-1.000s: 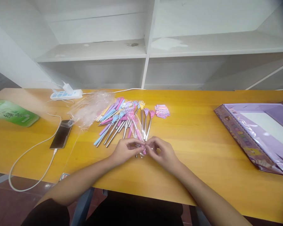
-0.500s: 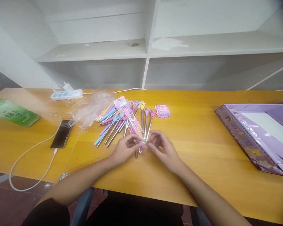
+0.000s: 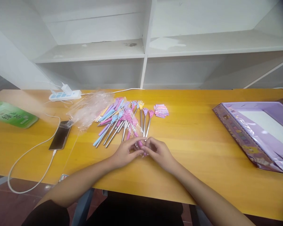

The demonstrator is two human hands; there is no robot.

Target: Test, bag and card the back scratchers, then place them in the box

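A pink back scratcher (image 3: 140, 143) in a clear plastic sleeve points away from me, its hand-shaped head over the pile. My left hand (image 3: 127, 153) is closed around the near end of the sleeve, thumb and fingers pinching it. From the other side, my right hand (image 3: 158, 153) grips the same end, fingertips almost meeting the left ones. Just beyond lies a heap of telescopic back scratchers (image 3: 110, 133) with metal rods and coloured handles. Separate from it, a yellow-headed back scratcher (image 3: 141, 105) lies beside a purple and a pink one. The fingers partly hide the sleeve's end.
Small printed cards (image 3: 161, 110) lie right of the heap; clear plastic bags (image 3: 91, 108) lie left. Further left are a phone (image 3: 60, 136) on a white cable, a green bottle (image 3: 14, 115) and a power strip (image 3: 64, 95). A purple box (image 3: 245, 138) stands right, shelves (image 3: 145, 56) behind.
My hands have come closer together, the right one moving left onto the near end of the sleeve. The sleeved back scratcher has shifted slightly towards me.
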